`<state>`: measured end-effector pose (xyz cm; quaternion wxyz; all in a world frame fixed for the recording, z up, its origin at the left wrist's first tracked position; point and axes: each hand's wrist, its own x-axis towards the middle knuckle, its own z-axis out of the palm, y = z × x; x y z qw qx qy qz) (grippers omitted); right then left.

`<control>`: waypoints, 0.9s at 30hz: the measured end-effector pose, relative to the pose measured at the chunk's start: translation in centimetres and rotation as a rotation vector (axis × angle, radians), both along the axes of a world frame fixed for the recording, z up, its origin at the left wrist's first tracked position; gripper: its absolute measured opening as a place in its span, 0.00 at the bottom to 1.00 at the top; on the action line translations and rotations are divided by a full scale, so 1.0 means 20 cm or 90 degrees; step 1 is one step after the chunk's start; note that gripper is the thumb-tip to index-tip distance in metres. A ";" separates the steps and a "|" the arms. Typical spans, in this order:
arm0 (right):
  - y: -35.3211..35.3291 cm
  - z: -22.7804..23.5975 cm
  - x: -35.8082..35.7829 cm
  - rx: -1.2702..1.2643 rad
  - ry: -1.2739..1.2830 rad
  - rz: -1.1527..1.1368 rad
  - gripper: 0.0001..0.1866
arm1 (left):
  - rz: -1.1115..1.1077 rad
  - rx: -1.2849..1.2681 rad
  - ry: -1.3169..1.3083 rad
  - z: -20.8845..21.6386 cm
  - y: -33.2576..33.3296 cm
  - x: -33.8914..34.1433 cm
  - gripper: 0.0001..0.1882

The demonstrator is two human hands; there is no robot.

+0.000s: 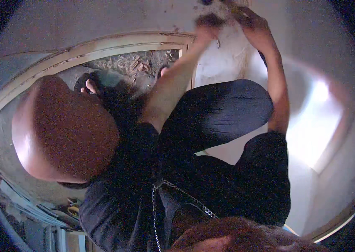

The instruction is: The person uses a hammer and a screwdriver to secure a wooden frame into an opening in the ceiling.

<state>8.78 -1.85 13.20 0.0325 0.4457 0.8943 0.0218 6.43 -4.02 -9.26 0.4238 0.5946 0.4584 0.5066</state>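
My left hand (209, 27) is reaching up to a pale, brown-stained surface (211, 69) near the top of the view. Motion smears its fingers, so what they hold, if anything, does not show. Just to its right, my right hand (254, 28) bends toward the same spot with fingers curled. A narrow, dim thing (229, 6) lies by its fingertips at the upper edge; its kind is unclear. Another small dark shape (205, 2) is cut off by the picture's edge. Dark smudges and brown streaks mark the surface around both hands.
A worn, pale wooden frame (102, 47) runs along the left to a corner under my left forearm. Within it, loose chips and crumbled debris (139, 66) lie near my feet. Bright light (321, 90) falls on the right. Bluish slats or strips (30, 200) lie at lower left.
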 end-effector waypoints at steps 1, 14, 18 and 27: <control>-0.08 0.00 0.12 0.009 0.021 -0.107 0.14 | -0.067 0.000 -0.126 0.13 -0.04 0.05 0.18; -1.15 -0.85 0.74 -0.101 0.911 -0.934 0.10 | -0.288 0.175 0.398 0.19 0.27 -0.31 0.10; -1.23 -1.08 0.56 -0.021 1.055 -1.033 0.15 | -0.473 0.121 0.543 0.02 0.19 -0.23 0.08; -1.23 -1.23 0.46 -0.033 1.136 -1.089 0.18 | -0.614 0.194 0.611 -0.09 0.13 -0.20 0.14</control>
